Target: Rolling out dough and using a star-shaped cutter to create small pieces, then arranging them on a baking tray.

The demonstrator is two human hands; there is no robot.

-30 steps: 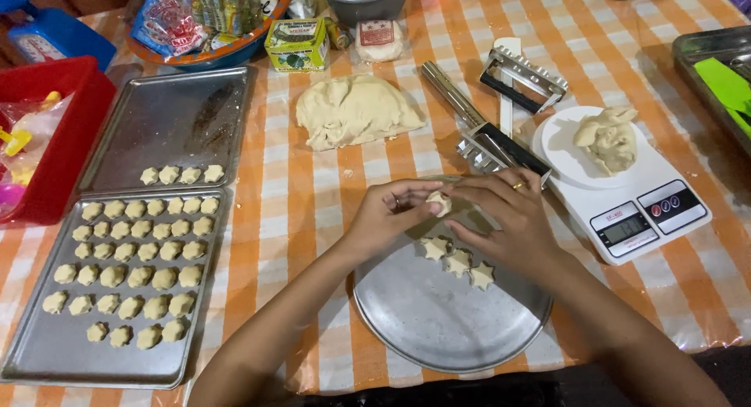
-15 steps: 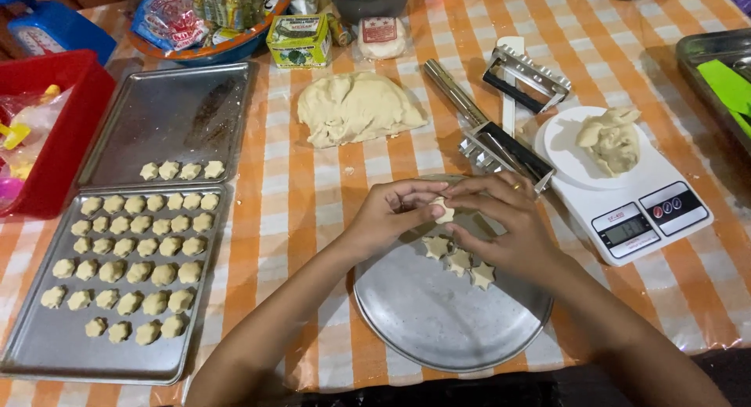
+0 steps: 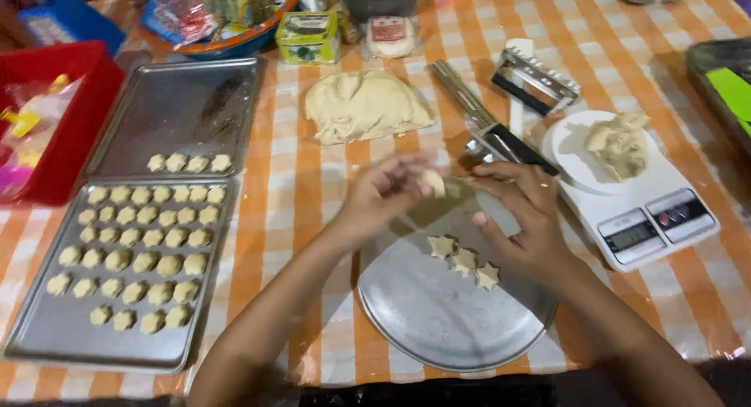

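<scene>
My left hand point(image 3: 383, 194) pinches a small piece of pale dough point(image 3: 432, 182) above the far rim of a round metal plate point(image 3: 438, 313). My right hand point(image 3: 524, 219) hovers just right of it, fingers curled and apart, holding nothing that I can see. Three star-shaped dough pieces point(image 3: 464, 261) lie on the plate under my right hand. A large lump of dough point(image 3: 363, 104) sits on the checked tablecloth beyond my hands.
Two metal baking trays at left: the near one point(image 3: 47, 333) holds several rows of shaped dough, the far one point(image 3: 184, 110) one row. A white kitchen scale point(image 3: 653, 211) with dough point(image 3: 618, 143) stands right. Metal cutter tools point(image 3: 489, 125), a red tub point(image 3: 66, 125), packets at back.
My hands have drawn apart slightly over the plate; the left hand now holds the small dough piece alone, lifted a little toward the far rim.
</scene>
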